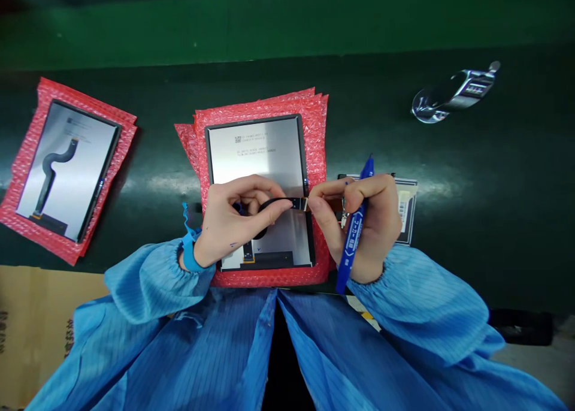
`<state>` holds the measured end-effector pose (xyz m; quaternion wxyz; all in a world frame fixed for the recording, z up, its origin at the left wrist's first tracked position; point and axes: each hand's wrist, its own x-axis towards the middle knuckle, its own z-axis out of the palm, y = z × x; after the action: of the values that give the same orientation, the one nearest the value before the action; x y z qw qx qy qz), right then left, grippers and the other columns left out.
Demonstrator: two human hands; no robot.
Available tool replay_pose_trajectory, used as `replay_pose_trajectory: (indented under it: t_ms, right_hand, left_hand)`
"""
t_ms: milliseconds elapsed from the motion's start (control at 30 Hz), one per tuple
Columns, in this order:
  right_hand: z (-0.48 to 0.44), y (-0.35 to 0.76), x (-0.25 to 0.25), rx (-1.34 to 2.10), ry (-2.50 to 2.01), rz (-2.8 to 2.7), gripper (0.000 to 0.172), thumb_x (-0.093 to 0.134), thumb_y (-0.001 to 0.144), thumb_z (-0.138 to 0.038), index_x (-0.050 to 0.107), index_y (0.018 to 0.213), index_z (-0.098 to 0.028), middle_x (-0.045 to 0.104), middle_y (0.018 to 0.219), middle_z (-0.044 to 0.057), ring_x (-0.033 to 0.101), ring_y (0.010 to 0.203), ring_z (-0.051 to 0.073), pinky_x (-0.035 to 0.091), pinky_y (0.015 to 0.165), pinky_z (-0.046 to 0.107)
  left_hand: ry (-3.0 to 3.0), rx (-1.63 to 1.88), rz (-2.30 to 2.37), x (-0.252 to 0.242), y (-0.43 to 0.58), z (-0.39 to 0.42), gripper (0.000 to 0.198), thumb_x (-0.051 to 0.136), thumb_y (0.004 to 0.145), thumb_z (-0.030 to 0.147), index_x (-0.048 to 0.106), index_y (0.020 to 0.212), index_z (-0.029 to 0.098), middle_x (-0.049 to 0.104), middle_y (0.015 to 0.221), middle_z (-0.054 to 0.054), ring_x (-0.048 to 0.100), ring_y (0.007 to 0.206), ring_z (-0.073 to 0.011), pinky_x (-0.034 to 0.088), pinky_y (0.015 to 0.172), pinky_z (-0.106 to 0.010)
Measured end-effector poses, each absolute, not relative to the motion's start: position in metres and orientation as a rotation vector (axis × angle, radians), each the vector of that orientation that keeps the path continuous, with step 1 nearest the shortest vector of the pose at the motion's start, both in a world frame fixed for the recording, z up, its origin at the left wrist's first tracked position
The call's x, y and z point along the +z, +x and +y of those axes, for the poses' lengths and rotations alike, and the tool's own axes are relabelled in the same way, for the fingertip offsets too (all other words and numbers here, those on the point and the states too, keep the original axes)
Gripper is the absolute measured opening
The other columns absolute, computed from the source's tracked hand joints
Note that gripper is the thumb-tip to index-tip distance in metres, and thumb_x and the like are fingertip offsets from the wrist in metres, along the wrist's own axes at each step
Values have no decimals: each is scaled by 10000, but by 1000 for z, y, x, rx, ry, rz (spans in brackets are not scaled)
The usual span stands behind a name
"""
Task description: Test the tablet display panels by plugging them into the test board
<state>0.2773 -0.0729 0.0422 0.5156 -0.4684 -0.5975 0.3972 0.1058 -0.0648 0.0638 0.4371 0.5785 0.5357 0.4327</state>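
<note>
In front of me a tablet display panel [251, 159] lies with its silver back up on pink bubble-wrap bags [318, 141]. My left hand [229, 222] is over its lower part, thumb and fingers pinched on the black flex cable [295, 204]. That cable rises from the panel's near edge, and its free end points right. At that end are the thumb and fingertips of my right hand [375, 231], which also grips a blue marker pen [353, 243], tip up. Just what these fingertips touch is hard to make out. Partly behind this hand lies a flat part with a barcode label [404, 207].
At the left, a second display panel [74, 165] with a curved black cable lies on more pink bubble wrap [22, 153]. A shiny, transparent curved object [458, 93] stands at the far right. Below the table's left edge is a cardboard box [36, 321].
</note>
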Motion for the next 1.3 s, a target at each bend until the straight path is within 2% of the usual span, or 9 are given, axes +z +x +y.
replay_pose_trajectory:
  t_ms: [200, 300, 467, 800, 1100, 1300]
  right_hand:
    - [-74, 276, 37, 878, -1104, -1508, 297, 647, 949, -195, 392, 820, -274, 646, 817, -19, 651, 703, 153, 509, 613, 308]
    - [-75, 276, 33, 825, -1099, -1544, 293, 634, 948, -154, 399, 816, -269, 619, 820, -18, 664, 738, 146, 515, 626, 300]
    - [-73, 276, 29, 773, -1071, -1558, 276, 646, 941, -176, 422, 812, -273, 634, 805, -20, 671, 704, 151, 526, 616, 303]
    - [-75, 276, 31, 842, -1069, -1509, 267, 645, 942, -181, 417, 837, -271, 652, 820, -30, 666, 698, 144, 522, 586, 284]
    - [-75, 273, 28, 810, -1035, -1519, 288, 661, 911, -138, 410, 839, -260, 632, 825, -51, 655, 693, 115, 515, 598, 258]
    - [-78, 271, 29, 847, -1036, -1524, 292, 642, 919, -124, 408, 828, -273, 625, 807, -33, 642, 680, 133, 523, 606, 288]
  left_hand:
    - [1465, 1087, 1353, 61, 106, -67, 74, 791, 761, 175, 717, 756, 172, 649, 574, 19, 518, 412, -67, 358, 376, -194]
    - [1428, 1061, 1304, 61, 107, -66, 29, 755, 791, 164, 730, 776, 158, 628, 526, 24, 508, 393, -64, 371, 383, -184]
    - [1306, 970, 1158, 63, 105, -64, 47, 736, 812, 171, 731, 777, 141, 602, 476, 30, 509, 380, -62, 370, 396, -172]
    - [1214, 964, 1197, 60, 105, -64, 75, 732, 813, 209, 719, 770, 150, 602, 479, 33, 484, 381, -60, 360, 403, -182]
    - [1294, 972, 1278, 63, 108, -64, 65, 722, 758, 138, 693, 700, 131, 570, 461, 34, 433, 382, -43, 300, 387, -174]
    - [1283, 875, 1228, 60, 106, -65, 93, 707, 787, 160, 701, 698, 133, 593, 469, 25, 484, 385, -52, 340, 383, -157]
